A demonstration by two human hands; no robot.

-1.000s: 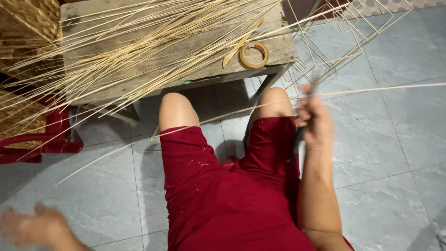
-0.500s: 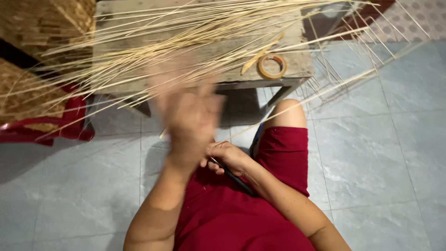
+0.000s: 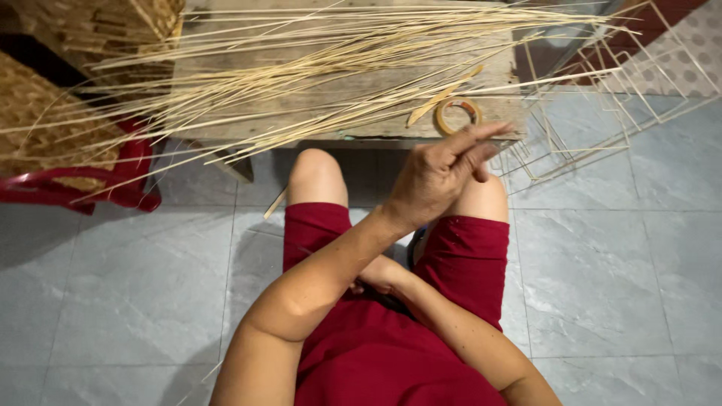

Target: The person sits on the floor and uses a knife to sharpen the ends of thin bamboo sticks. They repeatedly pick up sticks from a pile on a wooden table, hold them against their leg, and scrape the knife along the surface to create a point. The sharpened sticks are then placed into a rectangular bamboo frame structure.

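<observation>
Far left: woven rattan panels [image 3: 45,124] stacked on a red plastic chair [image 3: 113,184], tiled floor [image 3: 135,286] below. Next, low wooden table [image 3: 353,120] across the top, covered by a loose spread of thin bamboo strips [image 3: 301,68] fanning left past its edge. I'm seated, knees in red shorts [image 3: 451,248] just under the table's front edge. My left hand [image 3: 440,177] is raised across my body over my right knee, fingers [image 3: 481,134] loosely extended and together, clamped on nothing I can see; the fingertips sit just below the tape roll [image 3: 457,114], which lies flat on the table near its front right corner, not touching it as far as I can tell. My right hand [image 3: 380,274] is low on my lap under my left forearm, mostly hidden; it seems closed around a dark thin tool [image 3: 380,295], can't tell what kind. Right of the table: thin wire frames [image 3: 602,113] lean on the floor.
</observation>
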